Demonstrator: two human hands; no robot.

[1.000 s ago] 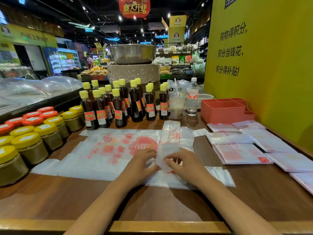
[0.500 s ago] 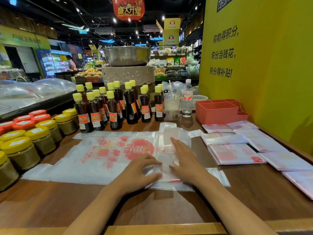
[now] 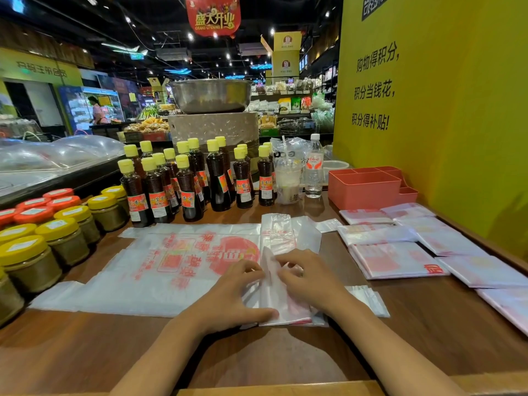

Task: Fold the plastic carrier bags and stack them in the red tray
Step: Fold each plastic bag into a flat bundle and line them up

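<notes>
The carrier bag (image 3: 177, 261) was spread flat on the wooden counter (image 3: 400, 338), mostly out to the left of both hands, with its right end folded into a narrow strip. The left hand (image 3: 228, 295) had its fingers curled onto that strip (thumb lying along the near edge), and the right hand (image 3: 311, 278) was pinching the fold right beside it. Folded bags (image 3: 394, 258) lay to the right of the right hand, and the red tray (image 3: 363, 190) sat beyond them.

Bright ceiling spots, dim store behind; wide-angle bending at edges, slight softness
</notes>
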